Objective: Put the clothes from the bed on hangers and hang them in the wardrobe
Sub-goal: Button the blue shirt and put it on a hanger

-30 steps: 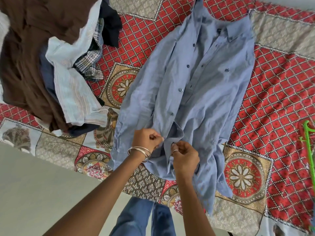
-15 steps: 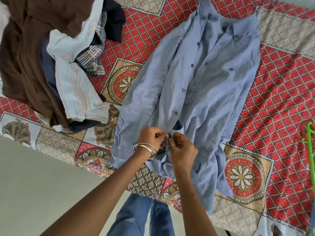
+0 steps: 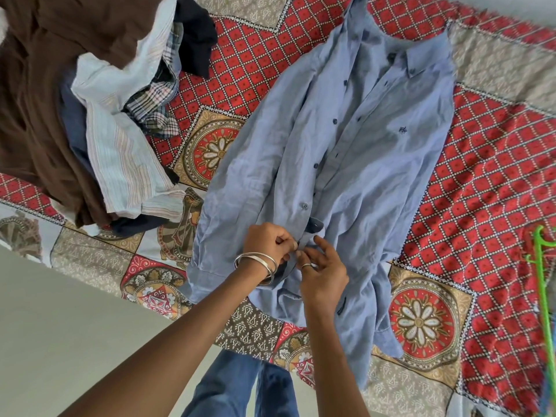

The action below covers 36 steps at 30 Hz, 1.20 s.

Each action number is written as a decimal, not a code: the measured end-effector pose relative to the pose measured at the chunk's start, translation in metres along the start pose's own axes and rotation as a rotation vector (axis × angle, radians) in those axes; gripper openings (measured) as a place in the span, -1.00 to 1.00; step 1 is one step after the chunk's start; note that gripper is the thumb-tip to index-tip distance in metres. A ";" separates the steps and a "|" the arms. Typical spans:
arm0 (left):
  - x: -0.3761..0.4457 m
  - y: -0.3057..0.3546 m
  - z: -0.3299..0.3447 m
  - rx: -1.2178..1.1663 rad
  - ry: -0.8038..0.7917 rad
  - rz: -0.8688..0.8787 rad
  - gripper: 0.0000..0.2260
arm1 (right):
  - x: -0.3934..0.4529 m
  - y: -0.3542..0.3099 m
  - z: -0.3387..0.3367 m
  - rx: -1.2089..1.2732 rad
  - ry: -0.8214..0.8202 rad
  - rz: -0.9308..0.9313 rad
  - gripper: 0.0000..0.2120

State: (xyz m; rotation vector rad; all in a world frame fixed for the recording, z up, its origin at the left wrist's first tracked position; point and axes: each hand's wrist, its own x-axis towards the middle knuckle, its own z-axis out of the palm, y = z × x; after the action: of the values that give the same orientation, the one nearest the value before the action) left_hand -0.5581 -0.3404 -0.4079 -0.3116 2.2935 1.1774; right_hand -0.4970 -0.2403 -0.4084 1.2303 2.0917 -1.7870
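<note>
Your left hand (image 3: 269, 245) is curled tight, its fingers (image 3: 282, 240) pinching the button edge of the blue shirt (image 3: 355, 164) low on its front. Two metal bangles (image 3: 258, 264) sit on that wrist. Your right hand (image 3: 322, 272) meets it from the other side: thumb and forefinger pinch the opposite edge of the shirt front at the same spot, while the other fingers (image 3: 326, 245) are spread and lifted off the cloth. A ring (image 3: 307, 265) shows on one of them. The two hands touch at the fingertips, and whatever button lies between them is hidden.

The blue shirt lies spread on the bed (image 3: 481, 176), collar toward the far side, hem toward you and draped over the near edge. Its front is buttoned in part, with dark buttons running down the placket. A small dark embroidered logo (image 3: 402, 130) sits on the chest; it is too small to read.

To the left, well apart from your hands, is a heap of other clothes: a brown garment (image 3: 39, 94), a pale striped shirt (image 3: 120, 152), a checked piece (image 3: 153, 109) and something dark navy (image 3: 195, 43). A green hanger (image 3: 541, 284) lies on the bed at the right edge, partly cut off. The bed cover is red lattice with floral medallions. Your jeans (image 3: 237, 383) and the pale floor (image 3: 75, 326) show below.
</note>
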 end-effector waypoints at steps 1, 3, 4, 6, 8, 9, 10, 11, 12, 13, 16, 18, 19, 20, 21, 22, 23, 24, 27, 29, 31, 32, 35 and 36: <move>0.000 0.001 0.000 0.003 0.003 0.004 -0.94 | 0.002 0.000 -0.002 0.004 -0.023 -0.002 -0.59; 0.000 0.000 0.002 -0.009 0.018 -0.001 -0.95 | 0.006 0.002 -0.006 0.016 -0.068 0.001 -0.59; 0.000 0.000 0.002 -0.032 0.027 -0.015 -0.95 | 0.009 0.003 -0.008 0.019 -0.091 0.003 -0.60; -0.001 0.000 0.003 -0.093 0.034 -0.057 -0.95 | 0.014 0.003 -0.012 0.032 -0.140 0.018 -0.60; -0.002 0.001 0.002 -0.143 0.025 -0.077 -0.95 | 0.020 0.002 -0.015 0.061 -0.186 0.043 -0.60; -0.003 0.002 0.001 -0.163 0.009 -0.076 -0.94 | 0.022 0.000 -0.017 0.079 -0.205 0.050 -0.60; -0.003 0.002 0.000 -0.180 -0.013 -0.072 -0.93 | 0.024 -0.001 -0.018 0.096 -0.217 0.053 -0.60; -0.003 0.002 -0.001 -0.188 -0.038 -0.070 -0.92 | 0.026 -0.002 -0.020 0.108 -0.227 0.053 -0.60; -0.003 0.002 -0.002 -0.187 -0.057 -0.067 -0.91 | 0.026 -0.003 -0.020 0.115 -0.236 0.050 -0.61; -0.002 0.002 -0.003 -0.172 -0.071 -0.060 -0.90 | 0.027 -0.003 -0.021 0.114 -0.245 0.045 -0.63; 0.000 0.000 -0.007 -0.154 -0.109 -0.051 -0.86 | 0.028 -0.002 -0.021 0.100 -0.277 0.047 -0.64; 0.000 -0.001 -0.010 -0.141 -0.124 -0.038 -0.82 | 0.031 -0.001 -0.020 0.097 -0.301 0.067 -0.59; 0.000 -0.001 -0.011 -0.113 -0.125 -0.026 -0.80 | 0.032 0.000 -0.020 0.083 -0.316 0.069 -0.53; 0.000 -0.001 -0.013 -0.089 -0.121 -0.022 -0.78 | 0.032 0.001 -0.019 0.061 -0.335 0.064 -0.48; 0.000 -0.001 -0.013 -0.090 -0.115 -0.029 -0.76 | 0.032 0.001 -0.019 0.040 -0.350 0.056 -0.44; 0.000 -0.001 -0.013 -0.114 -0.105 -0.049 -0.76 | 0.032 0.001 -0.019 0.023 -0.356 0.047 -0.43; 0.000 -0.001 -0.013 -0.135 -0.095 -0.065 -0.76 | 0.031 0.001 -0.018 0.018 -0.357 0.043 -0.43; 0.000 -0.001 -0.013 -0.145 -0.085 -0.070 -0.77 | 0.031 0.001 -0.018 0.018 -0.355 0.046 -0.43; -0.001 -0.001 -0.012 -0.108 -0.078 -0.043 -0.81 | 0.031 0.003 -0.019 0.001 -0.364 0.040 -0.43; -0.002 0.000 -0.012 -0.089 -0.083 -0.032 -0.82 | 0.032 0.004 -0.019 -0.030 -0.368 0.013 -0.42; -0.001 0.000 -0.012 -0.088 -0.084 -0.036 -0.85 | 0.032 0.003 -0.019 -0.030 -0.372 -0.002 -0.43; 0.000 0.000 -0.011 -0.080 -0.081 -0.034 -0.88 | 0.032 0.001 -0.019 -0.031 -0.373 -0.007 -0.43; 0.002 -0.003 -0.010 -0.040 -0.065 -0.022 -0.94 | 0.031 0.000 -0.017 -0.040 -0.363 -0.015 -0.45; 0.002 -0.004 -0.010 -0.036 -0.062 -0.023 -0.94 | 0.031 0.000 -0.017 -0.040 -0.358 -0.013 -0.47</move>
State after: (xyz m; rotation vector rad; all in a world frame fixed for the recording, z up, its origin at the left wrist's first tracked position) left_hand -0.5617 -0.3505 -0.4067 -0.3100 2.2120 1.2008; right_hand -0.5108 -0.2105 -0.4208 0.8137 1.9228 -1.8025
